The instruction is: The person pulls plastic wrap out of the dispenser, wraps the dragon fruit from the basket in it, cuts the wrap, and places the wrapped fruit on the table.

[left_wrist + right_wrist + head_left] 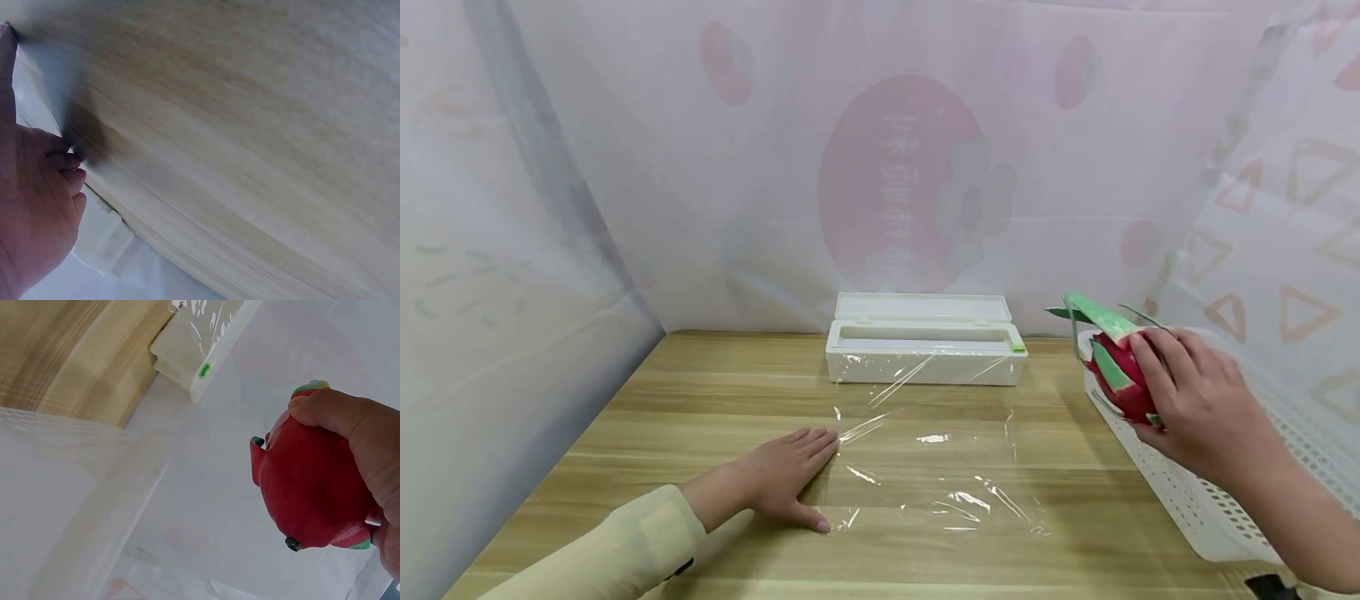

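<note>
While the left hand (790, 475) rests, fingers straight, at the left edge of a clear film (932, 467) spread over the desk (700, 375), the right hand (1206, 404) grips a red-and-green dragon fruit (1122, 379); the fruit is held up near the far left corner of a white perforated basket (1183, 504). The film drapes down the front of a white box (837, 367); its lid (925, 307) stands open at the back.

On the table (715, 392), the plastic film (932, 475) lies before the box (925, 326), between my left hand (786, 475) and the basket (1157, 475) at right; the dragon fruit (1122, 377) is in my right hand (1210, 408).
</note>
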`<action>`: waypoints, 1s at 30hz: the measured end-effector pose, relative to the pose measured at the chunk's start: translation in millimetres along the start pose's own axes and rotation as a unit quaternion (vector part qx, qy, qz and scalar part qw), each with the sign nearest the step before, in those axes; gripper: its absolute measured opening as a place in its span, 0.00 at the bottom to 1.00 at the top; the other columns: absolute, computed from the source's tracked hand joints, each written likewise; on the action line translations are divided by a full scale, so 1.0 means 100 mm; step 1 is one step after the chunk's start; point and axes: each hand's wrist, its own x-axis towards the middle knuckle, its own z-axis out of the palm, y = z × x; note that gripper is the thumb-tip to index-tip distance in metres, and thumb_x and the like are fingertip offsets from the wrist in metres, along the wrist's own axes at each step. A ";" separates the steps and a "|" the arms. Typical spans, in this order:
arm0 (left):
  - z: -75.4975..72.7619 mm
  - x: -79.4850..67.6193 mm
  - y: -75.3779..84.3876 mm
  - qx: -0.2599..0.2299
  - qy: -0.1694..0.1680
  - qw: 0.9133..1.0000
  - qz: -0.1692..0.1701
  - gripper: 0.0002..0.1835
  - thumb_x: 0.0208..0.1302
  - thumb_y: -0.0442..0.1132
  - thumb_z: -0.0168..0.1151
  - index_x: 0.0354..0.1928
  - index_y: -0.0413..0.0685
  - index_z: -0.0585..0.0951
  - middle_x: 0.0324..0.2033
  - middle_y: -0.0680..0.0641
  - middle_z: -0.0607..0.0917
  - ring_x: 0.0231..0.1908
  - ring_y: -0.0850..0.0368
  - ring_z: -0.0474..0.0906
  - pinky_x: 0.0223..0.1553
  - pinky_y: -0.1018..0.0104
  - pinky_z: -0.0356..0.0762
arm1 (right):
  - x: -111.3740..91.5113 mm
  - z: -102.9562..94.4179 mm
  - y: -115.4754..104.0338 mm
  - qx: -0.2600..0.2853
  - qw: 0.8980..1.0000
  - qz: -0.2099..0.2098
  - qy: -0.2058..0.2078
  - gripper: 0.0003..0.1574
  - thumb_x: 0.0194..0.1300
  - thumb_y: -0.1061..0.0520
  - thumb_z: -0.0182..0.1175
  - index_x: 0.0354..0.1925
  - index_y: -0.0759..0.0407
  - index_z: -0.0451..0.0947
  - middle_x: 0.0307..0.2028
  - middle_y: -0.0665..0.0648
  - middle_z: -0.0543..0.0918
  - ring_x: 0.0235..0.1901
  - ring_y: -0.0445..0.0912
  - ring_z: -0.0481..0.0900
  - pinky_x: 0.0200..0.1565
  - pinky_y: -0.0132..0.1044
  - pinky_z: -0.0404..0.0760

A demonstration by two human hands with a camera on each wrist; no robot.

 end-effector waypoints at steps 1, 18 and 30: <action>0.00 0.00 0.00 0.001 0.000 1.000 0.000 0.61 0.54 0.81 0.43 0.70 0.32 0.61 0.69 0.34 0.62 0.70 0.42 0.56 0.68 0.52 0.54 | 0.02 0.00 -0.01 0.001 1.000 -0.005 0.002 0.48 0.66 0.36 0.33 0.59 0.78 0.66 0.53 0.76 0.69 0.47 0.72 0.67 0.34 0.67 0.70; 0.00 -0.02 0.00 -0.007 -0.005 1.000 -0.004 0.61 0.54 0.81 0.43 0.71 0.32 0.60 0.70 0.34 0.61 0.70 0.42 0.56 0.68 0.52 0.53 | 0.32 0.12 -0.26 0.027 0.998 -0.055 0.012 0.44 0.69 0.39 0.36 0.61 0.76 0.66 0.56 0.76 0.70 0.51 0.73 0.67 0.44 0.66 0.70; 0.01 -0.04 -0.01 -0.004 -0.003 1.000 -0.002 0.61 0.54 0.81 0.42 0.70 0.31 0.60 0.70 0.34 0.61 0.70 0.42 0.56 0.68 0.52 0.54 | 0.47 0.27 -0.43 0.035 0.996 -0.080 0.009 0.62 0.27 0.52 0.75 0.62 0.74 0.65 0.58 0.73 0.70 0.53 0.71 0.68 0.46 0.63 0.72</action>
